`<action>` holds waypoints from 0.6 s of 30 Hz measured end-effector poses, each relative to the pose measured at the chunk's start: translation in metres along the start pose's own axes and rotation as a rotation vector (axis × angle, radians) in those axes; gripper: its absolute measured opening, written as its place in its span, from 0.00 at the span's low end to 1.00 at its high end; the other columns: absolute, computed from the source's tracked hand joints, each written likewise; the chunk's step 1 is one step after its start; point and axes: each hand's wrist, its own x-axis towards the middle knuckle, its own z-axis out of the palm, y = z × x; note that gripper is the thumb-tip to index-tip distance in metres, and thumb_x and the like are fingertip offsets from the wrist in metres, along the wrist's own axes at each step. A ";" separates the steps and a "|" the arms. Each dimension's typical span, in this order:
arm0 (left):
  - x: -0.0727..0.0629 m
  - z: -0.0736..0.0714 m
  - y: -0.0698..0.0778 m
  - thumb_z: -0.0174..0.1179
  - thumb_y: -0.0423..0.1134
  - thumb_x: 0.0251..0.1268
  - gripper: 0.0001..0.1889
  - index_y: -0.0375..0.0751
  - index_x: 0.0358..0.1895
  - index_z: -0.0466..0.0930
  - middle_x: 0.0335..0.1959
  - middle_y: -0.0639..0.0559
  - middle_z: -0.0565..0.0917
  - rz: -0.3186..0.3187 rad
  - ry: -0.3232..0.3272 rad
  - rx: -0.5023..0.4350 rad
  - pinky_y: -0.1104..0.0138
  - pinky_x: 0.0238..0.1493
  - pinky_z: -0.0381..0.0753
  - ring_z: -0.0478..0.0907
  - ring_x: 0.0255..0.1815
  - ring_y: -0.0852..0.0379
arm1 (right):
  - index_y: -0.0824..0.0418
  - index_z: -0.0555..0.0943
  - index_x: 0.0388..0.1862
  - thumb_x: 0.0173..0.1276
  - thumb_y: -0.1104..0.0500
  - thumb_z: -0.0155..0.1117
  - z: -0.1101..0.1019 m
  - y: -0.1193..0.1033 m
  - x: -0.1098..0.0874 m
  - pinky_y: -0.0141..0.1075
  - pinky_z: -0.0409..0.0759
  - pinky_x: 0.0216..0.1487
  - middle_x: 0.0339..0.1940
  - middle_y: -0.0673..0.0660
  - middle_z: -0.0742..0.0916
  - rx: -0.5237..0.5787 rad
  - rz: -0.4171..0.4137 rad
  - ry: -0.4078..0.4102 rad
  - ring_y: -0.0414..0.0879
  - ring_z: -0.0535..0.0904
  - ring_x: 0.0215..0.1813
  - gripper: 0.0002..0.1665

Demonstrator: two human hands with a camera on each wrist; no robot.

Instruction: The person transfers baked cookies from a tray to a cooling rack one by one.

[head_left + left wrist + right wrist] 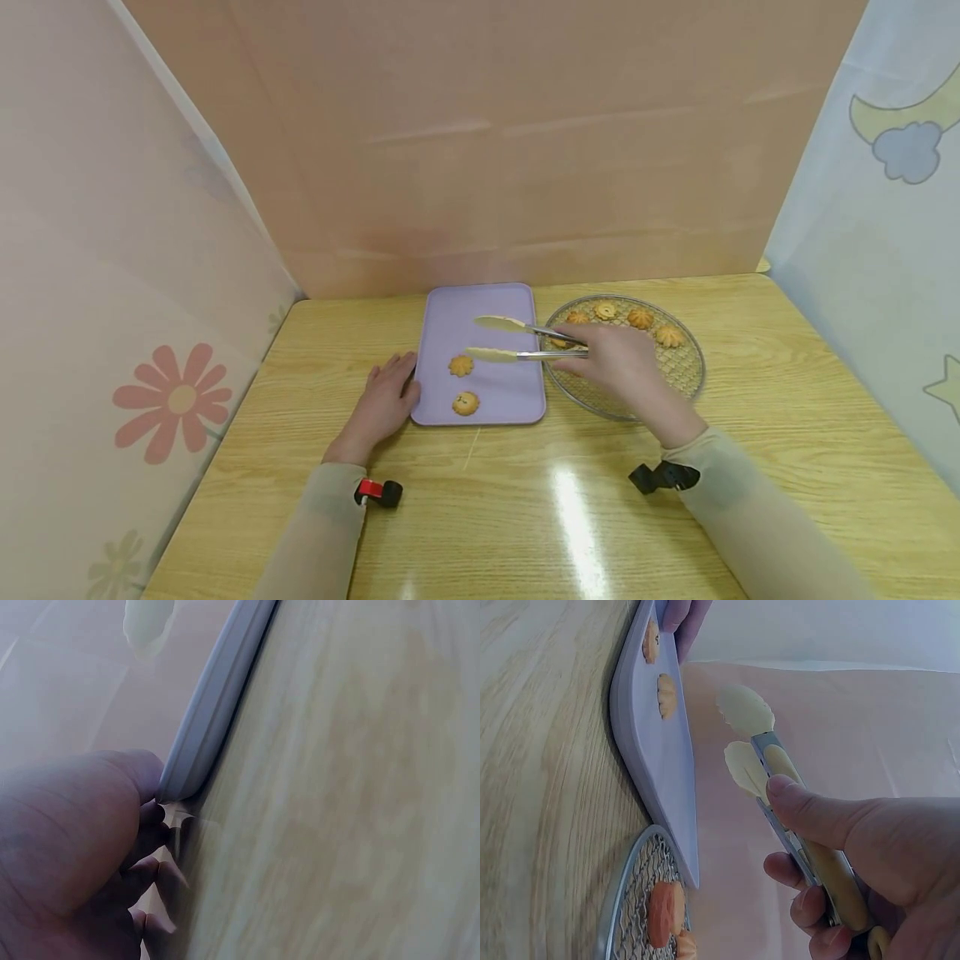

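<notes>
My right hand [622, 358] grips metal tongs [795, 840] with cream-coloured tips, thumb on one arm and fingers curled round the other. The tips stand apart over the lilac tray [487, 304], with nothing between them. Below lie a flower-shaped cookie [461, 365] and, nearer the front, a round cookie [466, 403] with dark marks on top. At the tray's left edge, my left hand [384, 400] holds the rim, thumb over it and fingers low beside it. In the left wrist view, that thumb [139, 772] touches the tray's corner.
Right of the tray, a round wire rack [678, 375] bears several cookies, among them a fluted one [670, 336]; my right hand and the tongs cover part of it. A brown panel [495, 167] rises behind the wooden table [480, 517], with printed walls at both sides.
</notes>
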 end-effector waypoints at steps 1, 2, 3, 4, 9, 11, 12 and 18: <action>0.000 0.000 0.000 0.53 0.39 0.88 0.32 0.28 0.85 0.62 0.85 0.34 0.65 -0.001 0.001 0.001 0.36 0.88 0.42 0.54 0.89 0.34 | 0.42 0.90 0.69 0.63 0.38 0.85 0.001 -0.001 0.001 0.42 0.68 0.17 0.38 0.53 0.95 0.006 -0.004 0.000 0.45 0.73 0.21 0.35; 0.000 0.000 0.001 0.53 0.39 0.88 0.32 0.28 0.85 0.62 0.85 0.34 0.65 -0.002 0.001 0.001 0.36 0.88 0.42 0.54 0.89 0.34 | 0.42 0.90 0.68 0.63 0.38 0.85 0.002 -0.002 0.002 0.42 0.68 0.17 0.39 0.53 0.95 0.010 -0.009 0.000 0.45 0.75 0.22 0.34; 0.000 -0.001 0.001 0.53 0.39 0.88 0.31 0.28 0.85 0.62 0.85 0.34 0.65 -0.003 0.002 0.001 0.36 0.88 0.42 0.54 0.89 0.34 | 0.42 0.90 0.68 0.63 0.38 0.86 0.003 -0.003 0.003 0.42 0.69 0.18 0.42 0.53 0.95 0.015 -0.011 -0.001 0.45 0.77 0.23 0.34; 0.000 -0.001 0.001 0.53 0.39 0.88 0.31 0.28 0.85 0.62 0.85 0.34 0.66 -0.005 0.003 0.001 0.36 0.88 0.42 0.55 0.89 0.34 | 0.42 0.91 0.67 0.63 0.39 0.86 0.005 -0.004 0.004 0.41 0.70 0.18 0.44 0.54 0.96 0.022 -0.019 -0.001 0.46 0.79 0.25 0.34; 0.000 -0.001 0.002 0.53 0.39 0.87 0.31 0.29 0.85 0.62 0.85 0.34 0.66 -0.009 0.008 -0.004 0.37 0.88 0.42 0.55 0.89 0.34 | 0.44 0.90 0.68 0.62 0.40 0.87 0.011 -0.008 0.008 0.41 0.73 0.21 0.50 0.54 0.95 0.059 -0.034 -0.021 0.45 0.84 0.30 0.35; 0.000 0.000 0.002 0.53 0.39 0.87 0.31 0.29 0.85 0.63 0.85 0.34 0.66 -0.006 0.011 -0.005 0.36 0.88 0.42 0.55 0.89 0.34 | 0.44 0.90 0.68 0.62 0.40 0.87 0.014 -0.010 0.010 0.41 0.73 0.21 0.50 0.54 0.95 0.063 -0.035 -0.027 0.45 0.84 0.29 0.35; 0.000 0.000 0.002 0.53 0.38 0.87 0.31 0.28 0.85 0.63 0.85 0.34 0.67 -0.004 0.013 -0.005 0.36 0.88 0.43 0.55 0.89 0.34 | 0.44 0.90 0.69 0.62 0.40 0.87 0.015 -0.010 0.011 0.41 0.73 0.21 0.50 0.54 0.95 0.063 -0.035 -0.030 0.45 0.84 0.30 0.36; -0.001 0.000 0.003 0.53 0.38 0.87 0.31 0.28 0.85 0.63 0.85 0.34 0.67 -0.004 0.019 -0.005 0.36 0.87 0.43 0.55 0.89 0.33 | 0.43 0.90 0.69 0.63 0.39 0.86 0.024 -0.010 0.013 0.43 0.75 0.25 0.56 0.53 0.94 0.062 -0.040 -0.035 0.51 0.91 0.40 0.35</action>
